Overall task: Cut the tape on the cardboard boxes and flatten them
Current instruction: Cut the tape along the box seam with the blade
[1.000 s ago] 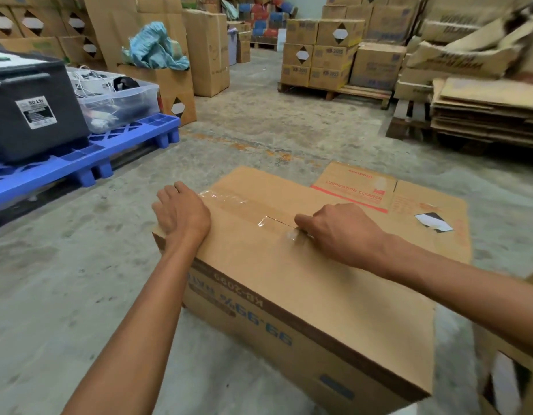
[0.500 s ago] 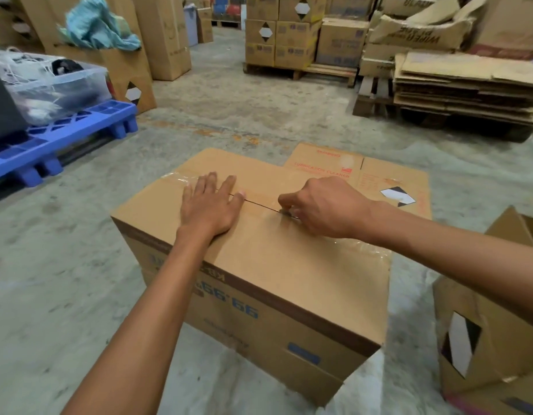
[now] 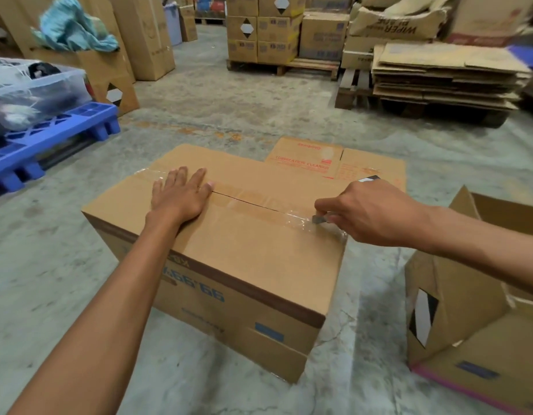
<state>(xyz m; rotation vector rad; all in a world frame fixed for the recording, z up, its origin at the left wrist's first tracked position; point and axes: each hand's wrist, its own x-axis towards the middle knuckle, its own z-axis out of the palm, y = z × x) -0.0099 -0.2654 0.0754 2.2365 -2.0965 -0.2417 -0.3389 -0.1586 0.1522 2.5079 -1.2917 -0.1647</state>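
Observation:
A large brown cardboard box point(image 3: 253, 253) stands on the concrete floor in front of me, its top seam covered with clear tape point(image 3: 292, 212). My left hand point(image 3: 181, 194) lies flat on the top, fingers spread, at the seam's left part. My right hand point(image 3: 370, 215) is closed around a small cutter blade point(image 3: 318, 219), whose tip sits in the tape near the box's right edge. A dark slit runs along the seam between the two hands.
A flattened box point(image 3: 334, 163) lies on the floor behind. An open box point(image 3: 475, 310) stands at my right. A blue pallet point(image 3: 49, 142) with a clear bin is at left. Flattened cardboard point(image 3: 445, 73) is stacked on a pallet at back right.
My right hand has drawn the blade along the seam to the right, from the middle to near the box's right edge. My left hand stays flat on the top.

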